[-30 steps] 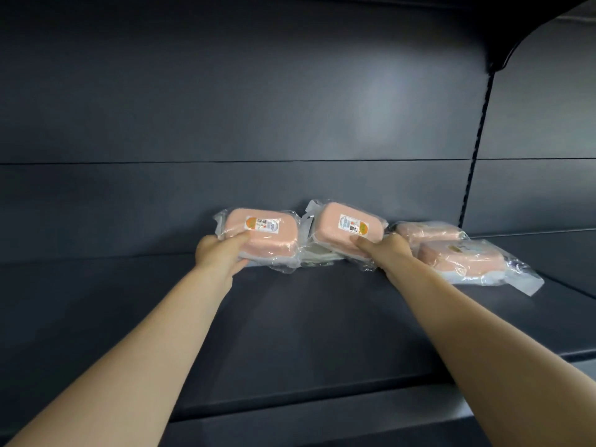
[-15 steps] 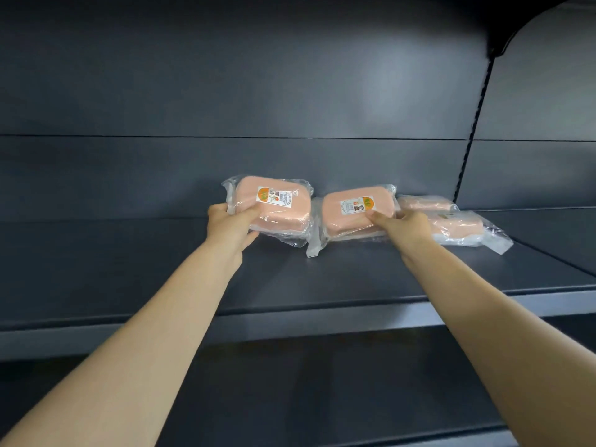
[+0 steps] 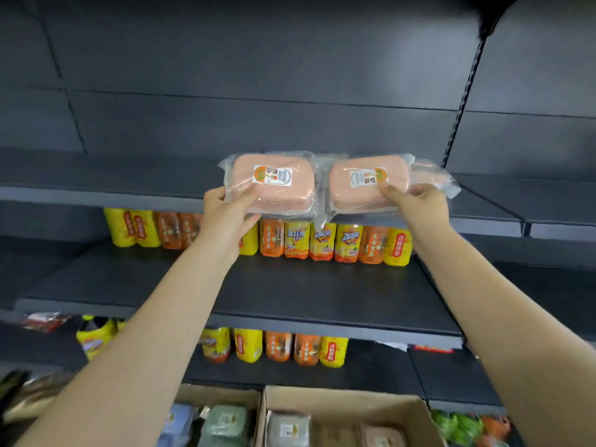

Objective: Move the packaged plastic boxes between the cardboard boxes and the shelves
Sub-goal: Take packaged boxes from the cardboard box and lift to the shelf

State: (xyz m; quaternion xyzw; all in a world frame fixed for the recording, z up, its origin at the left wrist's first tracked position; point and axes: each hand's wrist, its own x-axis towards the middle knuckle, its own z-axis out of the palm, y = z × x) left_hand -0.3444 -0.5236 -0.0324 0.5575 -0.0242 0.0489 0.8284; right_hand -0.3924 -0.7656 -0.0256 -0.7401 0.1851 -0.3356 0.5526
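Head view, and both arms are up at the top shelf (image 3: 96,175). Left hand (image 3: 225,217) is clamped on the left box (image 3: 274,185), thumb over the pink lid, fingers curled round the wrapper's near-left corner. Right hand (image 3: 416,204) pinches the right box (image 3: 364,185) at its right end, thumb on top beside the label. Both boxes are side by side at the shelf's front edge, wrappers touching, overhanging the lip (resting or lifted, I cannot tell). A third box (image 3: 430,171) lies just behind the right one. Below, bottles (image 3: 322,240) line the back of the middle shelf (image 3: 290,295). Down at the bottom, a carton (image 3: 354,403) holds a grey box (image 3: 287,429).
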